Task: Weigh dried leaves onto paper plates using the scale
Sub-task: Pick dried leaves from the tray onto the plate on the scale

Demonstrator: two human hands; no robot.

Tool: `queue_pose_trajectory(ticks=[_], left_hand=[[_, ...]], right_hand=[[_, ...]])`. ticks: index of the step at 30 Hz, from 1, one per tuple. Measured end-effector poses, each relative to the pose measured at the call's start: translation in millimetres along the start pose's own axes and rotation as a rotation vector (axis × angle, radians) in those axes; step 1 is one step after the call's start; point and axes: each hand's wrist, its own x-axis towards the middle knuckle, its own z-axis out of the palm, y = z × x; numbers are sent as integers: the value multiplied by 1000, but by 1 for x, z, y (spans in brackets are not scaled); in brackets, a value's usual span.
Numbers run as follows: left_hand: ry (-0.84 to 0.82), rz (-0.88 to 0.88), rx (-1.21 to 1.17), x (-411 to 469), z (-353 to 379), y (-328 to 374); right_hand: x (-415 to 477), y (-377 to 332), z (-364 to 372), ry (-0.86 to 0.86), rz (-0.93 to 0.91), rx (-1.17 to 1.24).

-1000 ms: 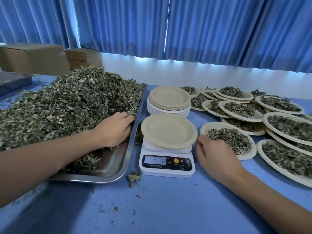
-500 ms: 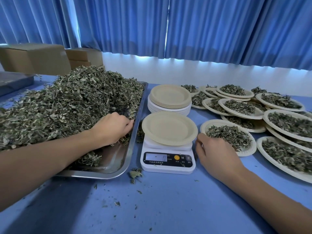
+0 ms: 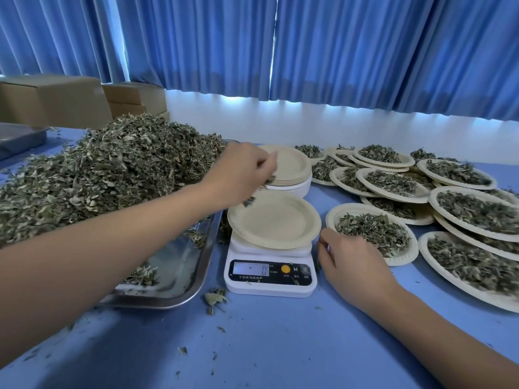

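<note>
Handful of leaves above the empty plate

Fingers [image 3: 262, 164] of the left hand [image 3: 238, 175] are curled round a handful of dried leaves [image 3: 249, 201], held over the left rim of the paper plate [image 3: 273, 220] on the scale [image 3: 269, 287]. The plate is bare and the display [image 3: 251, 268] seems to read zero, so I judge this portion is only starting. The next move asks to bring the hand over the plate's middle, loosen the fingers slowly and watch the number. The right hand [image 3: 351, 265] rests on the table just beside the scale, fingers bent down. Whether they pinch a crumb I cannot tell. The big pile [image 3: 98, 175] hides most of the tray [image 3: 179, 279], and the filled plates [image 3: 373, 231] are cut off at the right.
</note>
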Motion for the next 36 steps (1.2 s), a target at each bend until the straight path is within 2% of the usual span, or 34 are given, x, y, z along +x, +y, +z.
queue_pose_trajectory(ticks=[3, 5, 7, 11, 14, 18, 24, 29, 36], left_hand=[[-206, 62, 6, -4, 22, 17], [-275, 52, -3, -9, 27, 16], [-230, 5, -64, -7, 26, 6], [13, -165, -103, 12, 18, -36], [42, -294, 89, 25, 16, -81], [-227, -404, 368, 32, 27, -132], [-484, -617, 422, 37, 51, -160], [-475, -557, 527, 29, 51, -161], [-545, -322, 533, 18, 19, -129]], right_hand=[[-1, 0, -1, -4, -12, 2], [-1, 1, -1, -2, -19, 11], [-1, 2, 0, 5, -24, 19], [2, 3, 1, -8, -23, 26], [5, 4, 3, -18, -20, 16], [6, 4, 7, -13, -15, -9], [4, 6, 6, -15, -25, -8], [4, 6, 6, -19, -17, 5], [2, 4, 4, -24, -13, -3]])
